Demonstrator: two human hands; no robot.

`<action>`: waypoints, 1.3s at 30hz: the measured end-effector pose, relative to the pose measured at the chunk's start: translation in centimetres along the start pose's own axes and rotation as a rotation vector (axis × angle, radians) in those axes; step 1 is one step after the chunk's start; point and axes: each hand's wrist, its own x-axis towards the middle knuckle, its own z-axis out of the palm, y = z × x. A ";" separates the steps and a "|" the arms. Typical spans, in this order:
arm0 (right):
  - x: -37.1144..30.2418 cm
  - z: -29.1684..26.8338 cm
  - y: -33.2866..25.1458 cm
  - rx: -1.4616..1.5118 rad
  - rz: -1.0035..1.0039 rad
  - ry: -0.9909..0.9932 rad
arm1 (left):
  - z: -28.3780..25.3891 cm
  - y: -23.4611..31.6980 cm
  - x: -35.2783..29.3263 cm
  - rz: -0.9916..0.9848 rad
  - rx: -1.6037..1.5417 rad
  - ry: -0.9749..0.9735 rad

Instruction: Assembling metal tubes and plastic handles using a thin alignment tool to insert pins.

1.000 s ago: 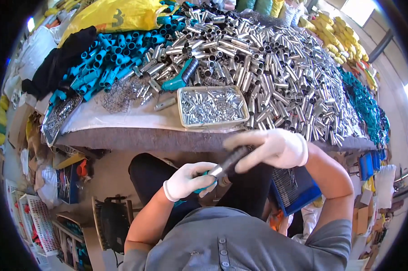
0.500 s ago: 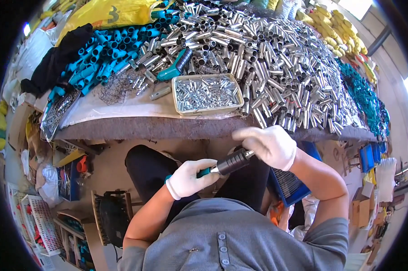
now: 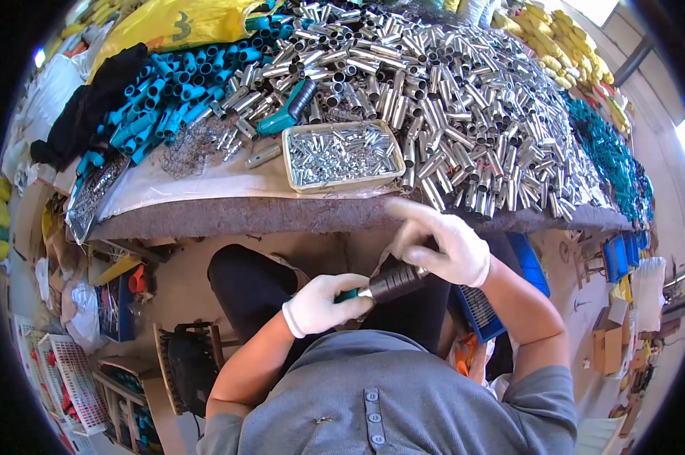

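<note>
My left hand [image 3: 327, 305], in a white glove, is wrapped around the teal end of a handle with a black ribbed section [image 3: 394, 283] and a metal ring between. It is held above my lap, black end toward the right. My right hand [image 3: 450, 246], also gloved in white, is at that black end. Its index finger reaches out to the left, and another finger curves apart from it with a gap between. Whether the right fingertips touch a small part at the tip is hidden. A similar teal-and-black handle [image 3: 289, 110] lies on the table.
Ahead, the table's edge [image 3: 267, 218] runs across. On it are a tray [image 3: 344, 186] of small metal parts, a heap of shiny metal tubes [image 3: 464, 114] and teal tubes [image 3: 164, 95]. A blue crate [image 3: 479, 311] stands right of my legs; a chair [image 3: 187, 364] is at left.
My right hand has shifted slightly down, its index finger now more stretched out and apart from the others. The handle in my left hand has moved slightly right and down.
</note>
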 end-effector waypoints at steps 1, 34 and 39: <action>0.1 0.6 1.5 0.149 -0.217 0.094 | 0.2 -0.7 -0.1 0.083 -0.078 -0.037; 1.7 7.8 1.8 1.240 -0.359 0.214 | -1.2 0.8 -1.6 0.000 -0.487 -0.010; 3.2 9.7 1.1 0.987 -0.182 0.495 | -0.5 0.3 -1.6 0.249 0.348 0.469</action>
